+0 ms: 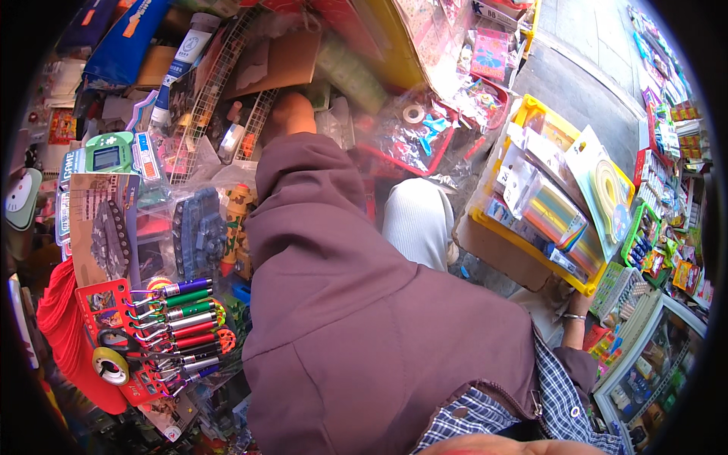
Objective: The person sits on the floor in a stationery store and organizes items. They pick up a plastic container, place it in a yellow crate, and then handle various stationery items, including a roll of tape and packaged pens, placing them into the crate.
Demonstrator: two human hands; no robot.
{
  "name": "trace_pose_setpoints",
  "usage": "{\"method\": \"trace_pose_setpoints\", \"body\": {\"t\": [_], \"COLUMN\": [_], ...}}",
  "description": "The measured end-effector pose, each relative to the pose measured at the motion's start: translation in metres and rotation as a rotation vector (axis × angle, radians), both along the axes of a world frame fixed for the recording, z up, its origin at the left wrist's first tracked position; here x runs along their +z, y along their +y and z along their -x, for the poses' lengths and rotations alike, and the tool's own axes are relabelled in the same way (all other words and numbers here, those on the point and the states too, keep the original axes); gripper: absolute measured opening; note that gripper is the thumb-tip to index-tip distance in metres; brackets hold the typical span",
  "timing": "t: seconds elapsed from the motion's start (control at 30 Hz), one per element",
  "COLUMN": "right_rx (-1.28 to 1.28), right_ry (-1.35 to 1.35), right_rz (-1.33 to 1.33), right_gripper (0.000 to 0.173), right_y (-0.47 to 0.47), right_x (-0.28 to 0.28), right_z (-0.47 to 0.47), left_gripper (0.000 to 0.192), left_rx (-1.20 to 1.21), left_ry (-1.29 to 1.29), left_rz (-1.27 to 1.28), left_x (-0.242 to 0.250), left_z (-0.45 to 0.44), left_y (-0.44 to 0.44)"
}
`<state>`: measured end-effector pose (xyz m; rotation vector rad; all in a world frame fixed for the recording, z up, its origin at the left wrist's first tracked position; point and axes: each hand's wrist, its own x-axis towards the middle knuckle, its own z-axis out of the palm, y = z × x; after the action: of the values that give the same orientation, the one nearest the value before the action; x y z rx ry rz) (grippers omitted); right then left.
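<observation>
My left hand [294, 112] reaches in among wire racks [213, 85], beside a brown cardboard piece [278, 62]. Its fingers are blurred and partly hidden, so any hold is unclear. Just right of it is a blurred green package [352, 74]. My right hand [581, 301], with a bracelet at the wrist, touches the near corner of a yellow plastic basket [492, 223]; its fingers are mostly out of sight. That basket sits tilted on a cardboard box [500, 250] and carries packets of coloured strips [560, 213] and a card with a pale coiled band [606, 185].
Keychain flashlights [190, 324] hang from a red card [108, 307] at left, under scissors [122, 344] and a tape roll [111, 365]. Above are toy tanks [199, 233] and a green handheld game [108, 152]. A red tray [435, 156] lies ahead; a glass-topped case [654, 369] stands right.
</observation>
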<state>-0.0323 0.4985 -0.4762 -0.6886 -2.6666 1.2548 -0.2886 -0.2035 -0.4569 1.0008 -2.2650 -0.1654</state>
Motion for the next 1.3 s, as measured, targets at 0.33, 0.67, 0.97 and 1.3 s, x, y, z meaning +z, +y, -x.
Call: {"method": "trace_pose_setpoints", "body": {"t": [0.33,0.67,0.97,1.3], "right_rx": [-0.048,-0.055,-0.106,0.010], "right_ry": [0.008,-0.035,-0.104,0.113], "right_rz": [-0.023,-0.076,-0.055,0.111], "right_gripper": [0.032,0.033,0.026,0.017], "right_y": [-0.012,0.000,-0.008,-0.018], "right_x": [0.012,-0.003,0.006,0.009], "right_z": [0.003,-0.002,0.003,0.017], "left_gripper": [0.026,0.024,0.013,0.012], "left_rx": [-0.043,-0.206,-0.143,-0.513], "left_ry": [0.004,0.037,-0.025,0.283], "left_rz": [-0.064,-0.173,0.075,-0.093], "left_x": [0.003,-0.002,0.001,0.013], "left_z": [0.004,0.012,0.003,-0.058], "left_y": [-0.001,-0.007,0.030,0.083]}}
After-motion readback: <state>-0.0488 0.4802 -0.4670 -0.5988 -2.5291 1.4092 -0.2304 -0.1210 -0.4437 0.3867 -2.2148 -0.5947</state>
